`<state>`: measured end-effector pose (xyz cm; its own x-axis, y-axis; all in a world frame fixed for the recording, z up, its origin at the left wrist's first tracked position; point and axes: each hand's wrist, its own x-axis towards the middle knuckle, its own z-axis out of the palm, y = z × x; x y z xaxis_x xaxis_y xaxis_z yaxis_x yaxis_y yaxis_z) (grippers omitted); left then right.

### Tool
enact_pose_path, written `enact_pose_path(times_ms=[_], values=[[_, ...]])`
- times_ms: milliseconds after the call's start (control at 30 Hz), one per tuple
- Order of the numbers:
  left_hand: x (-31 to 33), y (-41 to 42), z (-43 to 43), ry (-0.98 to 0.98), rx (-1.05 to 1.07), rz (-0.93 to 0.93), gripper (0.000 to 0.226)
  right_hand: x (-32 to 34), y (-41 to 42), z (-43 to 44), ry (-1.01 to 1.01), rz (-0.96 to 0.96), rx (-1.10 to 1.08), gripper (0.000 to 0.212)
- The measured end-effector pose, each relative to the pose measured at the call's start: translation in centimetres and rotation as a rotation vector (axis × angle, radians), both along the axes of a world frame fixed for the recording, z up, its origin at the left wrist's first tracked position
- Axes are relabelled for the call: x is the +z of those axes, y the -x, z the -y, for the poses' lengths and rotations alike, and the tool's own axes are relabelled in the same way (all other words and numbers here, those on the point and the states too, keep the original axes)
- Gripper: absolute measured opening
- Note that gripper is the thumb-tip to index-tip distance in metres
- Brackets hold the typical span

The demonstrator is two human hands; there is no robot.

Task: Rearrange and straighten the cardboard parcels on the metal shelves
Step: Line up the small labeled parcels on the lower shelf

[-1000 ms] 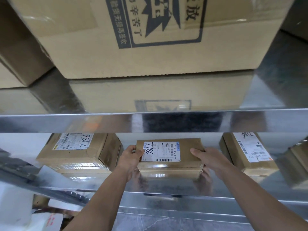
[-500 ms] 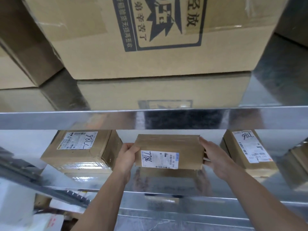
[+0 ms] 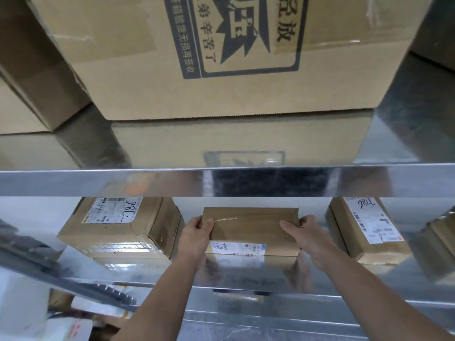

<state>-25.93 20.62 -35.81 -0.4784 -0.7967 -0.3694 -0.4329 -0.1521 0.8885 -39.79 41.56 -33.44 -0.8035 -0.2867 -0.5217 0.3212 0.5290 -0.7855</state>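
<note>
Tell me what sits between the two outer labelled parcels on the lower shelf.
In the head view, the middle parcel sits there, gripped at its ends by the left hand and the right hand, with gaps on either side.

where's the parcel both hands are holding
Head view: the small brown cardboard parcel is centred on the lower metal shelf, between two larger labelled parcels.

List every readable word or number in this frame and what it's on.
"轻放", "弟辛苦了", "开箱验货无损再签收": printed on the large carton.
"7786", handwritten, upside down: left parcel label.
"7786", handwritten, upside down: right parcel label.
"778", further digit unclear: middle parcel label.
Fine print on all three labels: too small to read.
</note>
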Motion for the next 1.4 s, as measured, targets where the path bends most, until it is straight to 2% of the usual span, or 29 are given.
enact_pose_path(times_ms=[333,867,1033,1133,1200,1300,1400], values=[[-0.3,0.9,0.8,0.091,-0.047,0.148,0.014,-0.6,0.4,0.5,-0.021,-0.017,-0.025,0.038],[0.6,1.4,0.6,0.185,-0.1,0.256,0.011,-1.4,0.8,0.7,-0.032,-0.072,-0.02,0.031],[0.9,1.3,0.5,0.185,-0.109,0.249,0.014,-1.0,0.8,0.4,-0.016,-0.059,0.003,0.038],[1.1,1.1,0.4,0.153,-0.118,0.222,0.024,-1.3,0.9,0.1,0.002,0.012,-0.007,0.048],[1.2,0.7,0.3,0.135,-0.112,0.176,0.029,-1.1,0.9,0.0,0.013,0.035,-0.006,0.046],[1.3,0.2,-0.1,0.115,-0.117,0.117,0.022,-0.6,0.7,-0.1,0.074,0.032,-0.005,0.039],[1.9,-0.2,-0.2,0.08,-0.098,0.046,0.017,-0.5,0.7,-0.4,0.147,0.002,-0.035,0.043]])
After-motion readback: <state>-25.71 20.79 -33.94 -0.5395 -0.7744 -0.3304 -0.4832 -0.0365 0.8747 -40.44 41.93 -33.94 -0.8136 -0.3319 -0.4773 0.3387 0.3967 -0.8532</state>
